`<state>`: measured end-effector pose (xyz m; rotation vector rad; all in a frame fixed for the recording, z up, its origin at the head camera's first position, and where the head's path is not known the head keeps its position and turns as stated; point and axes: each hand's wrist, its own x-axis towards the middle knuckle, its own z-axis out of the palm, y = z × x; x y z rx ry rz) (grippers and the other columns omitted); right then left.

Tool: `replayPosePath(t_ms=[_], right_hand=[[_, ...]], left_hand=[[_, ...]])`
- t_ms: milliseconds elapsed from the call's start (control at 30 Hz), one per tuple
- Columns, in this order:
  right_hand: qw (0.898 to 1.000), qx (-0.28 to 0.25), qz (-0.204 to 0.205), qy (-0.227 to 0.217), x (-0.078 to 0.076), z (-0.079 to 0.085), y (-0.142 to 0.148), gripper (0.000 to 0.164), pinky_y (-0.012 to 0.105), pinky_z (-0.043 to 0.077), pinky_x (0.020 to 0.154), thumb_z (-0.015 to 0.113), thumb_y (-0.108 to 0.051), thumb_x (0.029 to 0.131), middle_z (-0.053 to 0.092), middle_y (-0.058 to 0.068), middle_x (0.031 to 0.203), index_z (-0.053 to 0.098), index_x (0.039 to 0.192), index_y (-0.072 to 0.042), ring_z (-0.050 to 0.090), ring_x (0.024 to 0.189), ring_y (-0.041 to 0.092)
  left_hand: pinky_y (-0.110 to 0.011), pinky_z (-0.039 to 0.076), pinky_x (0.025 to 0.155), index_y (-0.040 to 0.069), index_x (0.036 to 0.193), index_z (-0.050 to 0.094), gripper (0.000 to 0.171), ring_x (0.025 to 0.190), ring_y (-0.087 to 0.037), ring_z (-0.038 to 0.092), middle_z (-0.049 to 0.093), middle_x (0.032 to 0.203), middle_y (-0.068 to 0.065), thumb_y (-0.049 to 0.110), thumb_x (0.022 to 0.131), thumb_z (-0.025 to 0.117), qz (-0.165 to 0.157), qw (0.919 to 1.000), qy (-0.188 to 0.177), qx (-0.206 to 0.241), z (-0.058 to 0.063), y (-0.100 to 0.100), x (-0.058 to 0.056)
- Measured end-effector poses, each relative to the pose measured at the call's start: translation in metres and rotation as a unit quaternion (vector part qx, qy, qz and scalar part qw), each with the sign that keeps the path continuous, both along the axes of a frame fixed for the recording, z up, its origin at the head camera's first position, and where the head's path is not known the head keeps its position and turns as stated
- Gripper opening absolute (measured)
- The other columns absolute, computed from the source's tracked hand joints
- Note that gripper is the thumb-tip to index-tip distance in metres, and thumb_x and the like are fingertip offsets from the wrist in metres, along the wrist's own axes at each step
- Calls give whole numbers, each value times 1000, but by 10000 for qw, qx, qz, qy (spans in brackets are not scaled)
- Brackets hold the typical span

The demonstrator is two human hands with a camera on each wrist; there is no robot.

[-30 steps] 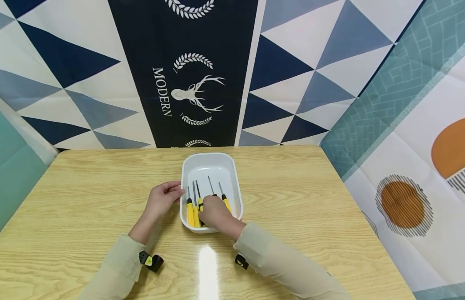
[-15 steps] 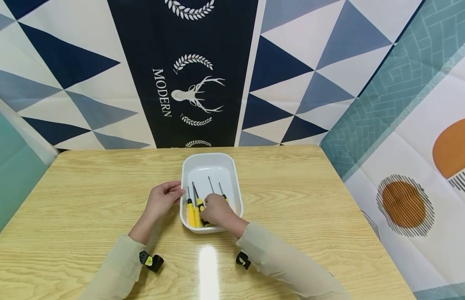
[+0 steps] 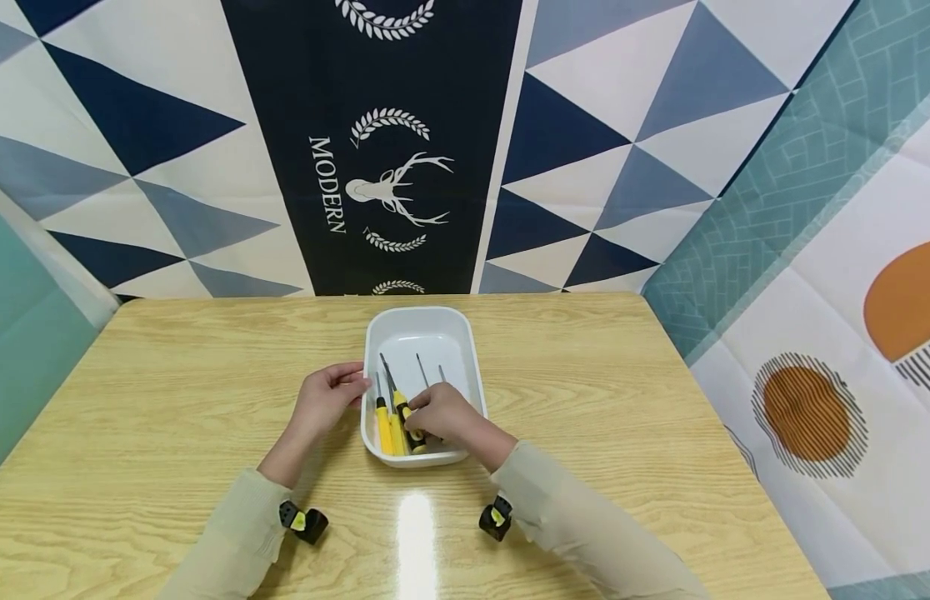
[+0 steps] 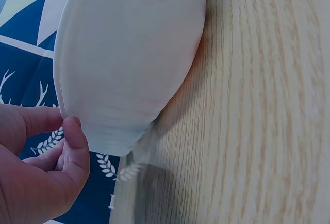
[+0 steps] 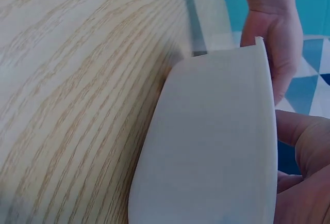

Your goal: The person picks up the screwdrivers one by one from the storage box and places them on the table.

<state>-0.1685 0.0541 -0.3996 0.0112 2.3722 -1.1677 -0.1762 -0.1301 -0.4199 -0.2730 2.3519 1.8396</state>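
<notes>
A white tray (image 3: 420,335) holds several screwdrivers. My left hand (image 3: 326,404) pinches its left rim between thumb and fingers; the left wrist view shows this hand (image 4: 46,175) at the edge of the tray wall (image 4: 124,64). Inside the tray, my right hand (image 3: 444,414) grips a screwdriver with a yellow-and-black handle (image 3: 416,438), its shaft slanting up to the left. Yellow-handled screwdrivers (image 3: 383,427) lie at the left side. Two thin shafts (image 3: 422,369) show beyond the right hand, which covers their handles. In the right wrist view, the tray wall (image 5: 206,141) hides the fingertips.
The tray stands on a wood-grain table (image 3: 570,383), near its far edge. Patterned cloth (image 3: 405,167) hangs behind the table, with more cloth (image 3: 832,400) on the right. Black wrist straps (image 3: 497,517) sit at both sleeves.
My right hand has shifted slightly right, and the yellow-and-black screwdriver has tilted, its tip swinging left over the neighbouring ones. The left hand stays on the tray rim.
</notes>
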Motion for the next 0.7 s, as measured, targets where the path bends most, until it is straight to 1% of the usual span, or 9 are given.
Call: replayPosePath(t_ms=[67, 133, 333, 500, 700], right_hand=[[9997, -229, -59, -100, 0, -1, 2, 32, 25, 51, 59, 70, -7, 77, 64, 9, 87, 66, 107, 2, 57, 63, 12], [9991, -358, -118, -205, -1, 0, 3, 29, 25, 51, 59, 70, -6, 77, 64, 8, 85, 67, 105, 2, 56, 62, 12], [9947, -770, -317, -603, -2, 2, 4, 29, 23, 49, 57, 69, -4, 77, 62, 6, 83, 66, 106, 0, 54, 62, 12], [9908, -1027, -394, -784, -4, 1, 6, 29, 22, 47, 55, 69, -4, 78, 61, 6, 84, 65, 107, 1, 54, 65, 12], [9872, -1219, -371, -961, -7, 0, 8, 32, 21, 48, 54, 67, -4, 80, 62, 6, 86, 63, 111, 2, 55, 65, 11]], left_hand=[[-27, 57, 77, -1, 126, 55, 39, 84, -10, 62, 59, 112, -17, 14, 91, 61, 8, 10000, -18, 6, 0, 0, 0], [-26, 57, 76, -1, 126, 55, 39, 83, -9, 62, 60, 112, -17, 13, 90, 61, 18, 10000, -14, 27, 0, 0, -1], [-24, 57, 75, -1, 126, 55, 39, 80, -5, 60, 60, 111, -16, 13, 90, 61, 18, 10000, 16, 21, -1, 0, 0], [-21, 56, 73, -1, 126, 55, 39, 79, -4, 59, 60, 110, -16, 13, 90, 61, 3, 10000, 8, 18, 0, -1, 0], [-23, 57, 74, -1, 126, 55, 39, 79, -5, 60, 60, 111, -16, 13, 90, 61, -7, 10000, 5, 38, 0, 0, -1]])
